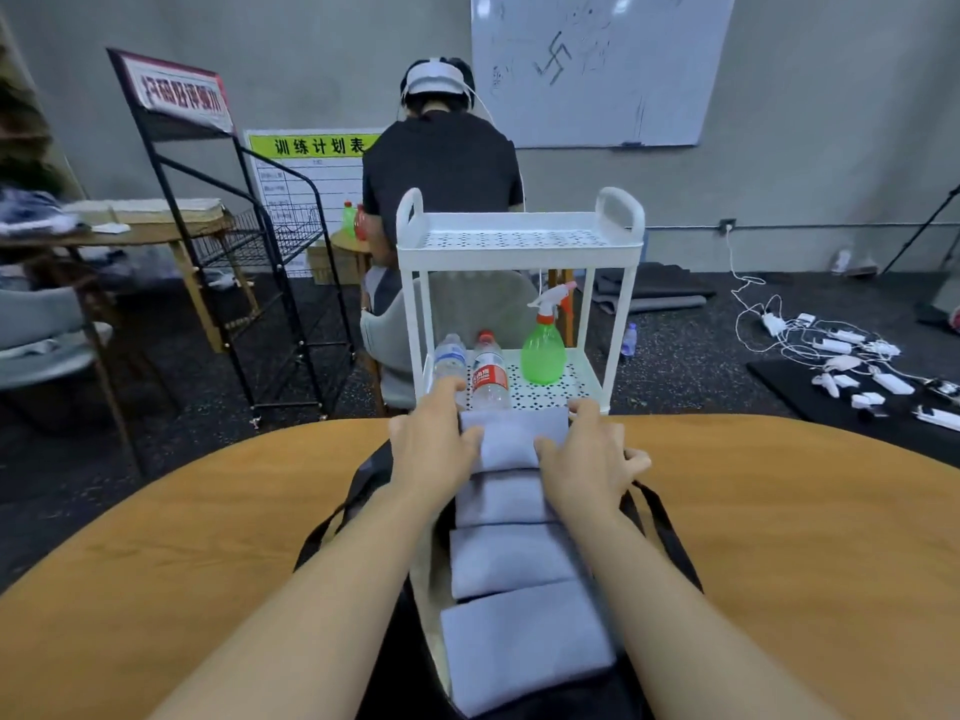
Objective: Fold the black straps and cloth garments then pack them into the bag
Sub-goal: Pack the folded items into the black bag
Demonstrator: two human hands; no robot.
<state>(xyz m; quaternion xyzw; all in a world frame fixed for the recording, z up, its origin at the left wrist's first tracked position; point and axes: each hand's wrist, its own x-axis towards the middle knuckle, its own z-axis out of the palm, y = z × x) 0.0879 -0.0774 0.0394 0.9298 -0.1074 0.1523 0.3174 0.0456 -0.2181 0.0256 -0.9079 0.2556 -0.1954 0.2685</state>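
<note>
Both hands, left (434,444) and right (587,454), pinch the farthest folded cloth (514,439) over the bag (384,662).

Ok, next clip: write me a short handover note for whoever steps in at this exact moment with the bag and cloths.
Left hand and right hand: each grips a side of the farthest folded cloth, at the far end of the bag.
Bag lies open on the table; three more folded cloths sit in a row inside it, nearer the person.
Done: four cloths folded, three packed.
Left: settle the fourth cloth. The bag's black straps lie loose on the table. No other garments show on the table.
</note>
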